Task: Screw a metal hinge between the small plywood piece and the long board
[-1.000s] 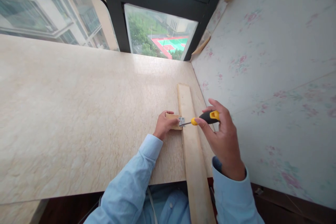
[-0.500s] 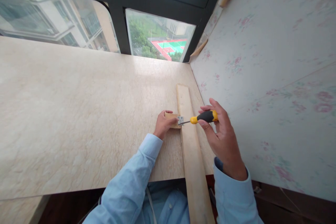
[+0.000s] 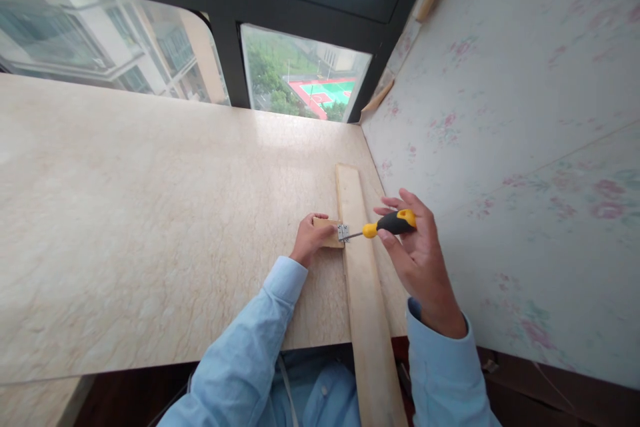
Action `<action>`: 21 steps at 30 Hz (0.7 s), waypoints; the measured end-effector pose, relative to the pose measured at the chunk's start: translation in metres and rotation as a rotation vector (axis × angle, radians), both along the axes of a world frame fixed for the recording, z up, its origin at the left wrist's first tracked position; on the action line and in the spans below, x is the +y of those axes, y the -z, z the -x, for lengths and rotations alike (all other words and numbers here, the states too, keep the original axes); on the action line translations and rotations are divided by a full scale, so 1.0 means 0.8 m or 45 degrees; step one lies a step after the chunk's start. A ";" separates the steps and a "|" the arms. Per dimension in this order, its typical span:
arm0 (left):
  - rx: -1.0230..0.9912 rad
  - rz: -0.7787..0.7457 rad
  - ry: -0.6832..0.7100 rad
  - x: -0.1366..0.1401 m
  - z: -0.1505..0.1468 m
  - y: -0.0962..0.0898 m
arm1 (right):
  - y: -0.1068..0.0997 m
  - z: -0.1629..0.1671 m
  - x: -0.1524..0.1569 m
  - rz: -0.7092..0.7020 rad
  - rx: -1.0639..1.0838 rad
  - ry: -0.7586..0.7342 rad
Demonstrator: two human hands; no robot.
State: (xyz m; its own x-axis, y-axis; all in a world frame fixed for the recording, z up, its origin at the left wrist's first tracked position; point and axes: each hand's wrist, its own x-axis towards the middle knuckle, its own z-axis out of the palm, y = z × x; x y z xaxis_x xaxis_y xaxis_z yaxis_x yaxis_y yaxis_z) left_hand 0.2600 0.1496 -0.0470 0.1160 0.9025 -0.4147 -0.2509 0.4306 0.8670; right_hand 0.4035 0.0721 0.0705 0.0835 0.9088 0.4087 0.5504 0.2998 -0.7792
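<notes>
My left hand (image 3: 313,238) grips a small wooden block (image 3: 331,240), its thumb lying on top and its fingers at the far side. The block butts against the left edge of a long wooden board (image 3: 361,273). A silver metal hinge (image 3: 343,233) spans the seam between the two. In my right hand (image 3: 417,247) is a screwdriver (image 3: 393,223) with a yellow and black handle, held between thumb and fingers. Its shaft points left and its tip touches the hinge; any screw under the tip is too small to make out.
The board lies on a marbled stone sill (image 3: 175,227) and juts past its front edge toward my body. Close on the right stands a wall with floral paper (image 3: 525,167). A dark window frame (image 3: 305,7) bounds the back.
The screwdriver's tip has shifted slightly left and down on the hinge. My right-hand fingers have moved a little on the handle. My left hand still grips the block.
</notes>
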 end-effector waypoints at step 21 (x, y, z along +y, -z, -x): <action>0.032 -0.078 -0.077 -0.004 -0.004 0.011 | 0.007 -0.013 0.001 0.013 -0.160 0.308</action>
